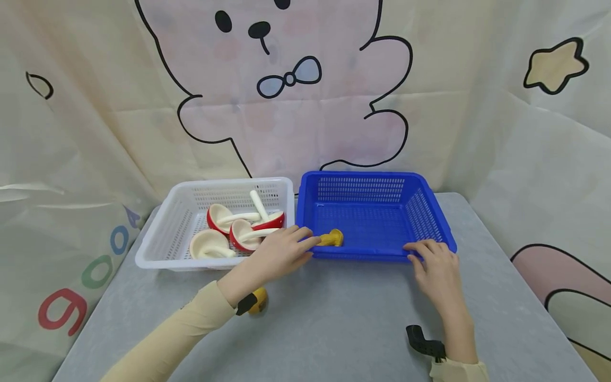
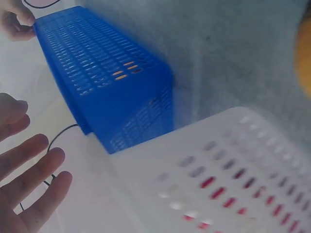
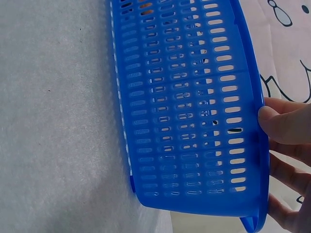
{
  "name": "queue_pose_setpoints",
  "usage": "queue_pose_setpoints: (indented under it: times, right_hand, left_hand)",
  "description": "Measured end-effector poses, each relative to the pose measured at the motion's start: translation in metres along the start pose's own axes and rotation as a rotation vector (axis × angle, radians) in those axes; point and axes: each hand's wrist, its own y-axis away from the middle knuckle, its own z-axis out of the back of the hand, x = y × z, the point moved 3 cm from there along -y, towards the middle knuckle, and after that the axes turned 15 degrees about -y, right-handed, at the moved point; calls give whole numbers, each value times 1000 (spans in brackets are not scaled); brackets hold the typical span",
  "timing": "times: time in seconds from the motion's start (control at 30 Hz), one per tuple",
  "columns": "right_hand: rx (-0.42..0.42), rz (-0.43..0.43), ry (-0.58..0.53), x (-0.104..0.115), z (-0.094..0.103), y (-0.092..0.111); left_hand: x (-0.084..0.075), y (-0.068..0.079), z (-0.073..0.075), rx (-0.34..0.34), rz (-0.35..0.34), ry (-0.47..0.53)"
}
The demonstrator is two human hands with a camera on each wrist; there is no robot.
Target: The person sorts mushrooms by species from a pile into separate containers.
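Observation:
My left hand hovers at the front left corner of the blue basket. Its fingers are spread and hold nothing in the left wrist view. Just beyond its fingertips, a small yellow object lies inside the basket; its kind is unclear, as the hand partly covers it. My right hand grips the basket's front rim near the right corner, thumb outside and fingers over the inner side, as the right wrist view shows. To the left, a white basket holds several ladles, some red outside and cream inside.
A second yellow object sits on the grey table, partly hidden by the left wrist and its black strap mount. Behind the baskets hangs a printed curtain. The two baskets stand side by side at the back of the table.

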Motion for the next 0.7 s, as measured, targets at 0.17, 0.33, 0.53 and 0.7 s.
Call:
queue_pose_setpoints:
  times: [0.17,0.33,0.53,0.7]
  right_hand:
    - [7,4,0,0,-1,1]
    - [1,14,-3,1,-3,2]
    - [-12,20,-17,3,-3,2]
    - [-15,18,-16,3,-3,1]
  left_hand:
    - [0,22,-1,-48,36,13]
    - [0,42,2,-100,82,54]
    - [3,67,1,-110,143,66]
    - [4,85,-3,-149,129,51]
